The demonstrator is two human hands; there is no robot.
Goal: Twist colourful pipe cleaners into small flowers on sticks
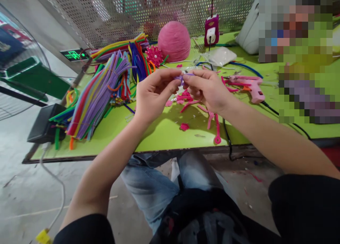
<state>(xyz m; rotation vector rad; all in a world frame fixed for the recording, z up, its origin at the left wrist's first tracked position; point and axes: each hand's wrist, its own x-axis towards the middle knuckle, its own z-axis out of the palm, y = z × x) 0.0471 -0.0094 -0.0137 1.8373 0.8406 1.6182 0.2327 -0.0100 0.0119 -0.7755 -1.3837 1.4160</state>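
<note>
My left hand (156, 91) and my right hand (208, 88) meet above the green table, fingertips pinched together. Between them is a small purple pipe cleaner piece (181, 79), mostly covered by my fingers, so its full shape is hidden. Both hands are closed on it. Under my hands lie pink pipe cleaner pieces (189, 105) and some white beads. Nearer the table's front edge sit a small pink pipe cleaner flower (184, 127) and a pink strip with a coiled end (217, 139).
Bundles of coloured pipe cleaners (92, 95) lie at left beside a black box (45, 123). Behind my hands stand a pink ball (174, 42) and a pink flower with a pearl centre (154, 56). At right lies a pink glue gun (255, 88) with its black cord.
</note>
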